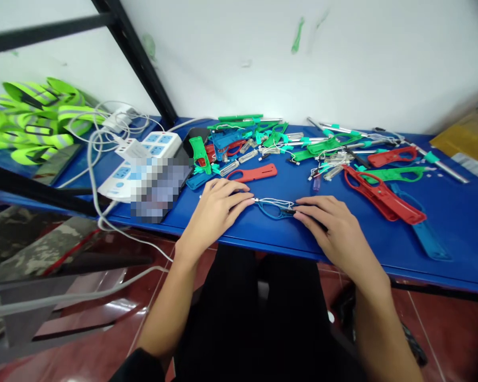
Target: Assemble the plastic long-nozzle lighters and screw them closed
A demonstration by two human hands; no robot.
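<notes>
Between my two hands, low over the near part of the blue table, lies a blue plastic lighter shell [271,211] with a looped handle. Thin white wires [276,201] run along it. My left hand [222,206] is closed on the shell's left end, thumb and fingers pressed together there and hiding most of it. On the right side, the fingers of my right hand [331,223] pinch the other end, near a small black part [288,210]. Just behind my left hand rests an orange-red shell [257,173].
Red shells [386,196] and a blue shell [432,239] lie to the right. Behind is a pile of green shells [326,144], metal rods and wired parts. At left stand a white power strip [121,172], a phone-like device [163,185] and cables. A cardboard box [468,132] sits far right.
</notes>
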